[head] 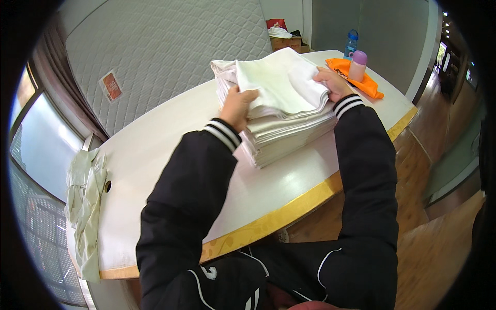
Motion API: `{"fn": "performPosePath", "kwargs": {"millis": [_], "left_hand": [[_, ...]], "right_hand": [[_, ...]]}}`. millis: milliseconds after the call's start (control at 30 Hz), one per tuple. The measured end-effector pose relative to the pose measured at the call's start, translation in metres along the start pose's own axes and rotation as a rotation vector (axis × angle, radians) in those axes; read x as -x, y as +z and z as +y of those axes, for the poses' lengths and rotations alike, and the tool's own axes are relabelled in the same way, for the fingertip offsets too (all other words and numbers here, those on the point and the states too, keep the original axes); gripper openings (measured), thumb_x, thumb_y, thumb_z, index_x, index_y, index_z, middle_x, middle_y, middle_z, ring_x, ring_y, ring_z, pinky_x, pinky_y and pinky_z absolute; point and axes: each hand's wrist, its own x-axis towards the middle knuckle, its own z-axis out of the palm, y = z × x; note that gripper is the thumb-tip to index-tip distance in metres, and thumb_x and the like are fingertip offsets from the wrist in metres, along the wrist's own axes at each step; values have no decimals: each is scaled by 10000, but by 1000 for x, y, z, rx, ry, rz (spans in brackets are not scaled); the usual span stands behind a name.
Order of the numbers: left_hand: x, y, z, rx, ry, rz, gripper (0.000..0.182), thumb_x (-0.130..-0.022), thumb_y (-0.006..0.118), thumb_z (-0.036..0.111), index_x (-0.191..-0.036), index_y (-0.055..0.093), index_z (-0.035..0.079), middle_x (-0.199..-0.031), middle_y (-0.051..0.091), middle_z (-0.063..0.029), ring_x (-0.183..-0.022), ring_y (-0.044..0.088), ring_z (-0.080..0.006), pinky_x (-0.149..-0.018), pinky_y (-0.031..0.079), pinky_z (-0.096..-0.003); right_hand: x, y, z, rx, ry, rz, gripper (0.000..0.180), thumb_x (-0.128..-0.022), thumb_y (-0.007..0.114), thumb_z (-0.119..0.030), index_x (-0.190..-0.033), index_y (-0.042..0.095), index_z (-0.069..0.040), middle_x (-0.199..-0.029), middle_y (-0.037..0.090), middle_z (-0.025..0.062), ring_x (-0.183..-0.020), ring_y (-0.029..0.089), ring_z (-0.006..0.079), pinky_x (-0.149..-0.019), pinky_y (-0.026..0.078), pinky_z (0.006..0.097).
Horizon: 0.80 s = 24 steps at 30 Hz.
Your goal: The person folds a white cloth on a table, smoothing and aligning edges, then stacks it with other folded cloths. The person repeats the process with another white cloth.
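A thick stack of folded white cloths (290, 145) stands on a white table with a gold-coloured edge (271, 213). My left hand (238, 106) grips the left side of the topmost folded cloth (281, 83), thumb on top and fingers at its side. At the right edge of that same cloth, my right hand (334, 83) has its thumb on top and its other fingers partly hidden beneath the layers. The top cloth lies somewhat rumpled on the stack, with its back corner raised.
An orange cloth bag (372, 86) lies at the right, with a purple-lidded bottle (357, 68) on it and a blue bottle (350, 44) behind. Crumpled pale cloth (87, 201) hangs over the table's left end, near a round hole (108, 186). A quilted mattress (166, 46) leans beyond.
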Motion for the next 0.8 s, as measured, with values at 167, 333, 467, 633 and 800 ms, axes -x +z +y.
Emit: {"fn": "performPosePath", "kwargs": {"millis": [167,333,467,633,800], "left_hand": [[-7,-21,19,78,-100,-26,555,-944,483,338,-1359,405,-23,-1268,580,-156,-1121,603,-247,-974,491,-382],[-25,-12,19,58,-129,-5,558,-837,517,5,-1353,335,-102,-1214,542,-248,-1073,616,-338,-957,523,-424],[-12,-12,9,-28,-62,-29,642,-760,403,-119,-1392,292,-105,-1326,466,-255,-1160,562,-346,-975,505,-424],[-7,-30,18,-166,-169,17,534,-862,508,44,-1360,353,-71,-1273,520,-191,-1114,578,-268,-920,507,-380],[-55,-52,37,-328,-82,134,578,-865,625,242,-1282,397,-88,-1162,534,-204,-887,635,-307,-723,548,-400]], "right_hand": [[-7,-8,-3,32,50,-27,389,-854,658,-207,-1145,608,47,-1075,663,143,-938,646,194,-822,508,280],[-6,-7,-12,455,-152,163,416,-807,623,-75,-1197,610,68,-1063,675,141,-906,646,195,-816,490,259],[13,-34,-20,638,-186,158,446,-806,625,-71,-1231,589,61,-1070,668,139,-927,640,183,-811,486,247],[26,-55,-55,1021,27,154,535,-800,688,-125,-1301,544,-2,-969,658,120,-794,641,181,-639,524,293],[-47,-36,-84,1417,-302,105,494,-769,700,-316,-1132,625,10,-824,658,162,-530,592,239,-463,468,353]]}}
